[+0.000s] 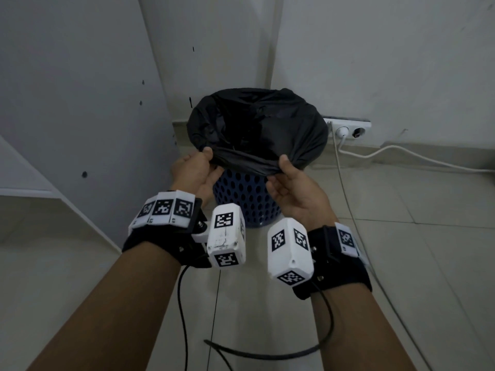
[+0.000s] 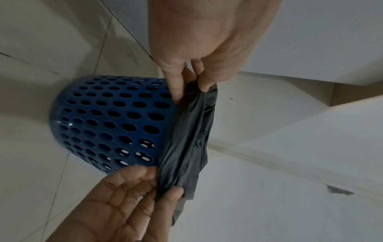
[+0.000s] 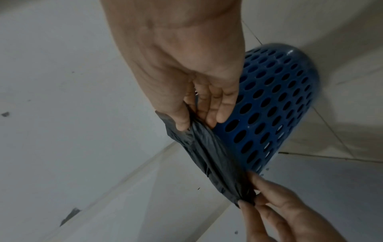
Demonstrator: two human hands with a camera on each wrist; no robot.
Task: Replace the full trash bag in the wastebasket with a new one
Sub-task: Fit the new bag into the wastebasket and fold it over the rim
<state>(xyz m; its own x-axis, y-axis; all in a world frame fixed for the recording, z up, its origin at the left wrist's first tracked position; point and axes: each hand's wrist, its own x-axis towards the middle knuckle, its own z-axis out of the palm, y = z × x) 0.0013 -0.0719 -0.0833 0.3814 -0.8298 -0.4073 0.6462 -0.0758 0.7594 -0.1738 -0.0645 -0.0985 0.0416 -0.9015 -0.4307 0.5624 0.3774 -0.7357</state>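
Observation:
A blue perforated wastebasket (image 1: pixel 241 202) stands on the tiled floor in a corner. A black trash bag (image 1: pixel 257 121) lines it, its edge folded over the rim. My left hand (image 1: pixel 210 162) pinches the near edge of the bag on the left, thumb on top. My right hand (image 1: pixel 280 170) pinches the same edge on the right. The stretch of bag (image 2: pixel 186 144) between them is bunched and pulled off the wastebasket (image 2: pixel 111 121). The wrist views show my left hand (image 2: pixel 190 88) and right hand (image 3: pixel 196 124) gripping the plastic. The bag's inside is dark; its contents are hidden.
A white power strip (image 1: pixel 345 127) with a plug lies behind the wastebasket on the right, and its white cable (image 1: pixel 401 153) runs along the floor. A white panel (image 1: pixel 80 103) stands close on the left. Black wrist cables (image 1: pixel 267 353) trail on the tiles near me.

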